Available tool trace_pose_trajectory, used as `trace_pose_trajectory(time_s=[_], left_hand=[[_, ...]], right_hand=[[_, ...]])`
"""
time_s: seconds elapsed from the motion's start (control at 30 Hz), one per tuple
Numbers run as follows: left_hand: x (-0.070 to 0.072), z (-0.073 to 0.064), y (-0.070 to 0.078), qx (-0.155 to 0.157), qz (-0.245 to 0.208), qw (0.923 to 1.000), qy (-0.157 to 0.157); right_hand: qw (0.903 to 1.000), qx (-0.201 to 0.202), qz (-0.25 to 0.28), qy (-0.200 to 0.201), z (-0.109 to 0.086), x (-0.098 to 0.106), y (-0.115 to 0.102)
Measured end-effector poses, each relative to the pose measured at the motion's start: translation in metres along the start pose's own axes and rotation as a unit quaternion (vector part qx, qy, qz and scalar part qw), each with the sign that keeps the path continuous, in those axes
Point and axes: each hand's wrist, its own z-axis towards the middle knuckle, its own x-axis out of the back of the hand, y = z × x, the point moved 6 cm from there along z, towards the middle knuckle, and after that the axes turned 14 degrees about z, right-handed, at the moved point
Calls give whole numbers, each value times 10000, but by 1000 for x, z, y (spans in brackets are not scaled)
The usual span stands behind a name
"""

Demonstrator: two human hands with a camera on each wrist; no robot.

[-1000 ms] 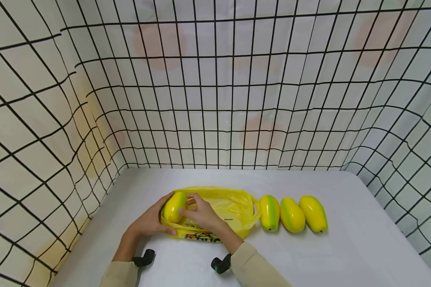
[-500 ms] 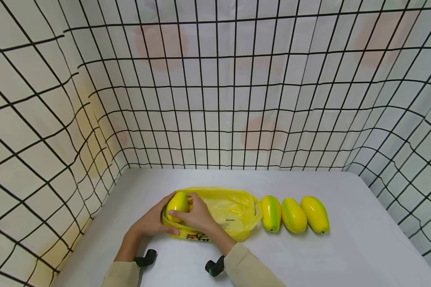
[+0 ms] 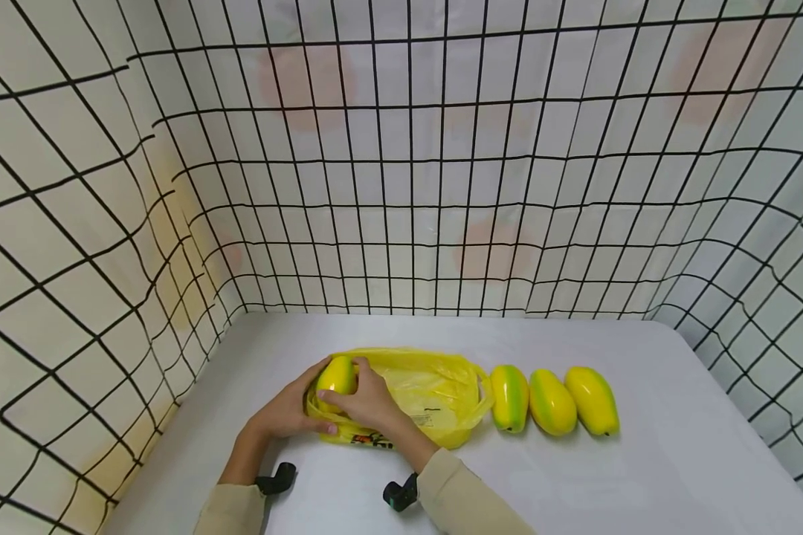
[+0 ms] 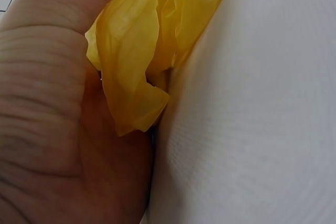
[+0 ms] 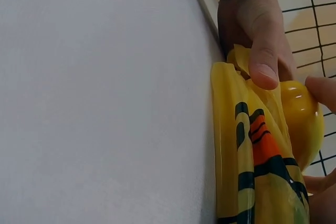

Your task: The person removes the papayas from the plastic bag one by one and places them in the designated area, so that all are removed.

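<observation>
A yellow plastic bag [image 3: 435, 394] lies spread on the table, its mouth facing up. My left hand [image 3: 288, 409] grips the bag's left end; in the right wrist view the left thumb [image 5: 265, 66] presses on its outside. My right hand [image 3: 368, 401] holds a glossy yellow-green fruit [image 3: 334, 377], shaped like a mango or papaya, in the left part of the bag's mouth. Thumb and fingers lie on either side of the fruit [image 5: 302, 121]. Its lower end is hidden by the bag. The left wrist view shows crumpled bag plastic [image 4: 131, 51] against the left palm [image 4: 115, 177].
Beside the bag's right end, three similar fruits lie in a row: the nearest one [image 3: 509, 397], a middle one [image 3: 552, 402] and the outermost one [image 3: 592, 401]. A black grid over white cloth [image 3: 415, 186] walls the back and both sides of the white table [image 3: 669, 461].
My right hand has moved left and its thumb and fingers have come round the fruit, from loosely touching it. My left hand keeps its grip on the bag. The head view has shifted slightly.
</observation>
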Motion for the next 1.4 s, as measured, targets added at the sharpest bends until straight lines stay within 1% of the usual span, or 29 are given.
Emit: trace_pose_trajectory(time_s=[0.07, 0.23, 0.43, 0.6, 0.8, 0.9, 1.03, 1.13, 1.4], left_hand=[[0, 1, 1, 5, 56, 10000, 21], [0, 2, 2, -48, 27, 10000, 35], [1, 2, 1, 27, -9, 10000, 24], [2, 1, -1, 50, 59, 10000, 39], [2, -2, 0, 9, 163, 9999, 21], [2, -1, 1, -5, 105, 9999, 28], [2, 0, 2, 60, -46, 10000, 20], [2, 0, 3, 138, -104, 9998, 14], [2, -2, 4, 273, -81, 9996, -65]], right_hand=[[10000, -19, 30, -31, 0, 2, 1], [9998, -60, 90, -181, -3, 9, 1], [9984, -45, 413, -383, -7, 18, 0], [9967, -164, 662, -440, -12, 29, 2], [9957, -189, 744, -513, -22, 48, 6], [9939, -163, 905, -611, -27, 60, 7], [9931, -137, 956, -671, -33, 76, 6], [9938, -105, 889, -666, -36, 87, 6], [9936, -69, 946, -606, -46, 111, 8]])
